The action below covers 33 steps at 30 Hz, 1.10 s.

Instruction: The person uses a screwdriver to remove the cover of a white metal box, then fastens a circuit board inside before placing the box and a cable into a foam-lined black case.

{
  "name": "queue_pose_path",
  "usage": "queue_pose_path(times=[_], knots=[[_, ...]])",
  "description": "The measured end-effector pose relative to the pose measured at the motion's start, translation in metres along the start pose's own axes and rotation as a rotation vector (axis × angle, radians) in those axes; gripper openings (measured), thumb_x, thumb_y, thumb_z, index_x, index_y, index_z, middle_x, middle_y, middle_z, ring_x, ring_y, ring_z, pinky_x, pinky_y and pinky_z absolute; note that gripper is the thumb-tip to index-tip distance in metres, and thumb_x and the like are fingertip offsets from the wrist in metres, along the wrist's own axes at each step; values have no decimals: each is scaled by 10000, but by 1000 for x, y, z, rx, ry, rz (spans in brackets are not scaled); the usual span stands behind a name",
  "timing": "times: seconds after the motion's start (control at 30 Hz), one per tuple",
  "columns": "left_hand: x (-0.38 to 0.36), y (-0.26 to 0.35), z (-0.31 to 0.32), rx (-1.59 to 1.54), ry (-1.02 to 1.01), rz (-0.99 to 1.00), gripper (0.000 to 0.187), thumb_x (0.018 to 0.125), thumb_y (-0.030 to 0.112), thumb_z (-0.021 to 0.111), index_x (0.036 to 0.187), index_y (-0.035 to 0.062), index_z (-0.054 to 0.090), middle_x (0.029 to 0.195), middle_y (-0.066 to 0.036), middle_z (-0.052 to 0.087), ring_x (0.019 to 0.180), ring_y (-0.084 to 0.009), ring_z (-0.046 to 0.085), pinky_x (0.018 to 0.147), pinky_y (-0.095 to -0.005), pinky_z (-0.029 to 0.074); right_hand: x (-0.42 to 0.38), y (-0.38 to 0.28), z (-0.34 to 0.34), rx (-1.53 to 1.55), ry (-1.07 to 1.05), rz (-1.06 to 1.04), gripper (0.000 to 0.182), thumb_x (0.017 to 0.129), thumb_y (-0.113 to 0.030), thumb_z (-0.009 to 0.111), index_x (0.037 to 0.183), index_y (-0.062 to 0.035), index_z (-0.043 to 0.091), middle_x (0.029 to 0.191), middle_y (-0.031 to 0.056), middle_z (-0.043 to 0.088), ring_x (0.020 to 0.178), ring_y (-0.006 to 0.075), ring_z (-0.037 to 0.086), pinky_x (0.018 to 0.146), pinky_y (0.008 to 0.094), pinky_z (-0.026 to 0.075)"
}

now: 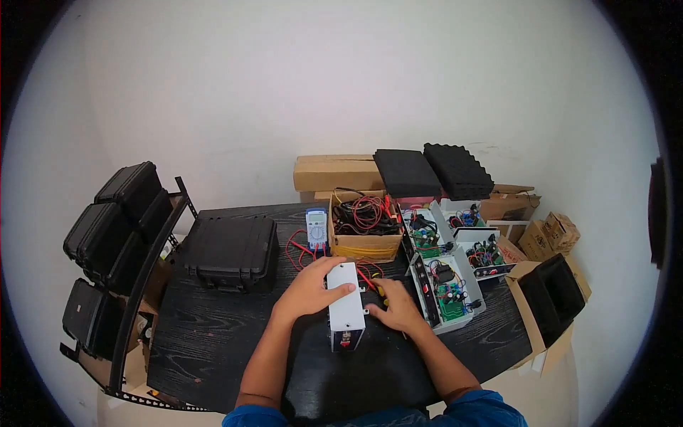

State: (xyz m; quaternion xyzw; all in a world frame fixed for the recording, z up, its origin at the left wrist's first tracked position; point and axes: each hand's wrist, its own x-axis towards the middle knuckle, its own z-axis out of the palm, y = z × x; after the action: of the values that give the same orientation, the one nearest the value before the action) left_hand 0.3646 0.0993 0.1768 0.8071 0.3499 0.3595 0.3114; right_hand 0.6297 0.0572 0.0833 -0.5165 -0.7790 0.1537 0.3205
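Note:
My left hand (313, 289) is closed around a narrow box-shaped metal case (346, 302), its thumb on the white top and its fingers at the far side. The case stands on the table, its dark front with a red switch facing me. Small metal tabs stick out from its right side. My right hand (396, 307) is just right of the case, fingers curled around a yellow-and-black-handled tool (383, 293). Most of that tool is hidden under the hand. Red test leads (364, 274) lie behind the case.
On the black table (213, 334) are a closed black hard case (229, 249), a blue multimeter (316, 226) and a carton of cables (366, 245). Several open units with circuit boards (449, 288) stand right. More hard cases (107, 242) fill a left rack; a foam-lined carton (548, 299) sits right.

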Motion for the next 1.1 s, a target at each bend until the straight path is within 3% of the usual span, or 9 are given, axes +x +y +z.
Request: queue_pose_path(times=[0.03, 0.13, 0.17, 0.27, 0.4, 0.6, 0.77, 1.0, 1.1], knots=[[0, -5, 1, -23, -8, -11, 609, 895, 383, 813, 1330, -7, 640, 1204, -191, 677, 1124, -327, 654, 974, -408, 518, -2, 7, 3, 209, -139, -40, 993, 825, -507, 833, 1562, -1, 400, 1556, 271, 449, 1453, 433, 404, 1212, 482, 327], [-2, -9, -3, -53, -22, -29, 606, 892, 358, 825, 1333, -12, 636, 1209, -181, 678, 1131, -306, 658, 978, -394, 518, -6, 3, 21, 261, -248, -259, 1285, 710, -575, 904, 1630, 18, 231, 1673, 277, 260, 1552, 429, 257, 1268, 485, 243], [-4, -10, -5, -57, -22, -35, 605, 890, 350, 829, 1333, -15, 635, 1213, -178, 677, 1133, -299, 659, 979, -388, 518, -4, 1, 26, 202, -383, -203, 1519, 594, -624, 953, 1644, 49, 86, 1707, 304, 109, 1590, 437, 146, 1297, 481, 174], [-13, -10, -15, -66, 27, -65, 594, 888, 320, 839, 1330, -21, 634, 1214, -170, 678, 1128, -268, 664, 981, -371, 518, 0, -8, 44, 186, -383, -203, 1572, 576, -620, 966, 1634, 72, 31, 1695, 338, 85, 1587, 459, 131, 1298, 484, 165], [-34, -26, -27, -88, 139, -39, 506, 921, 254, 803, 1309, -28, 642, 1207, -162, 682, 1121, -243, 665, 981, -359, 514, 9, -23, 57, 231, -308, -278, 1546, 587, -551, 973, 1645, 40, 13, 1657, 318, 151, 1544, 465, 230, 1275, 476, 238], [-75, -62, -25, -248, 336, -80, 368, 994, 159, 687, 1300, -40, 644, 1198, -128, 670, 1137, -204, 633, 1004, -331, 481, 14, -67, 29, 52, -265, -276, 1360, 555, -505, 969, 1649, -115, 261, 1531, 349, 301, 1420, 535, 320, 1209, 569, 272], [-111, -107, 7, -341, 348, -58, 570, 1128, 417, 460, 1474, -29, 544, 1227, -92, 620, 1137, -166, 594, 1007, -310, 455, 3, -84, 6, -82, -232, -327, 1148, 548, -534, 936, 1546, -178, 495, 1452, 332, 381, 1329, 505, 393, 1143, 555, 282], [-129, -139, 29, -251, 219, -132, 563, 1142, 378, 420, 1520, -35, 487, 1368, -171, 605, 1243, -230, 589, 1077, -347, 438, -12, -80, 13, -202, -297, -280, 1056, 558, -567, 912, 1487, -209, 560, 1378, 299, 451, 1292, 464, 435, 1078, 535, 301], [-136, -145, 24, -164, 142, -102, 652, 1111, 460, 466, 1555, -17, 445, 1415, -222, 586, 1299, -303, 585, 1107, -381, 429, -11, -77, 16, -233, -317, -300, 1039, 548, -564, 911, 1468, -212, 585, 1357, 290, 462, 1244, 441, 452, 1063, 499, 316]])
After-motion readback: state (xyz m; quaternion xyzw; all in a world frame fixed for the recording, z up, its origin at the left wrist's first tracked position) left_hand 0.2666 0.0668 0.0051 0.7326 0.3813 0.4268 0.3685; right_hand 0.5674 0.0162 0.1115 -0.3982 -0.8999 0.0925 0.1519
